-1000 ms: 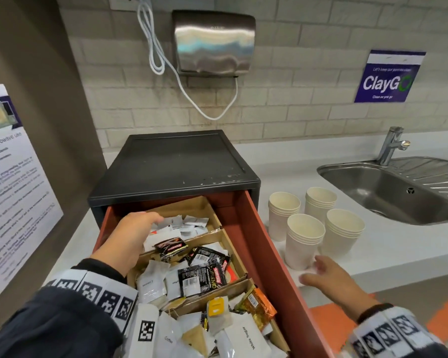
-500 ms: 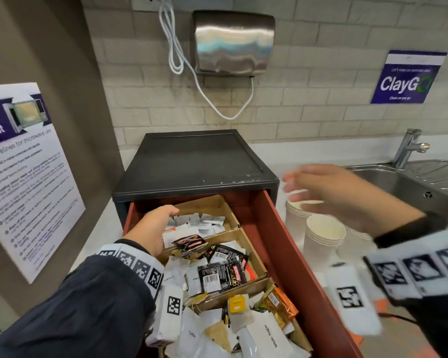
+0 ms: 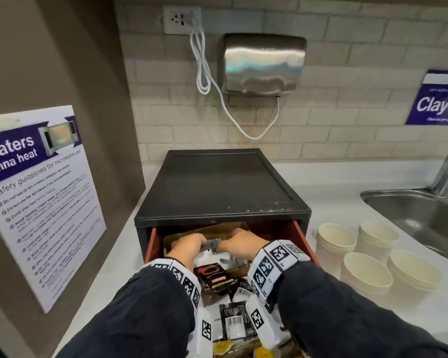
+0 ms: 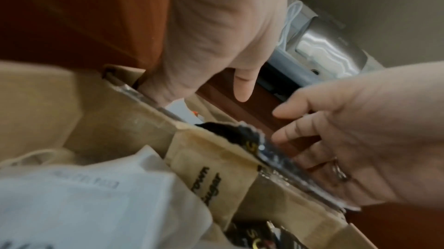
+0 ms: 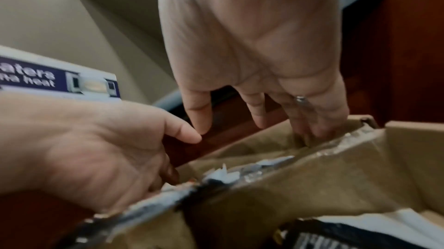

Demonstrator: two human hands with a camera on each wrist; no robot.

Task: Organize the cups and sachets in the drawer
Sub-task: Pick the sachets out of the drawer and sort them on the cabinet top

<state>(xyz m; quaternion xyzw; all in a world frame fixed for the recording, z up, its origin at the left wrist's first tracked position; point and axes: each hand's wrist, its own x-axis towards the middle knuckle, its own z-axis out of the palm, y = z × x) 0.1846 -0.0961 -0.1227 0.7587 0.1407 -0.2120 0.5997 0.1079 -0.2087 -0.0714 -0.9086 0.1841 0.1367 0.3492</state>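
The red drawer (image 3: 300, 232) stands pulled out of the black unit (image 3: 217, 187). It holds cardboard boxes (image 3: 177, 235) full of white and black sachets (image 3: 215, 279). Both hands are down in the rearmost box. My left hand (image 3: 190, 244) dips its curled fingers among the white sachets (image 5: 223, 174), thumb free; its fingertips are hidden behind the box wall (image 4: 120, 120). My right hand (image 3: 239, 242) reaches in beside it with fairly straight fingers (image 5: 302, 120), the tips touching the box's inside. Stacks of paper cups (image 3: 335, 241) stand on the counter right of the drawer.
A steel sink (image 3: 419, 218) with a tap lies at the far right past the cups. A hand dryer (image 3: 263, 63) and its white cable hang on the tiled wall behind. A microwave safety poster (image 3: 42, 202) covers the left side panel.
My right hand has left the space over the cups and gone into the drawer's rearmost box beside my left hand. The view has shifted closer over the drawer.
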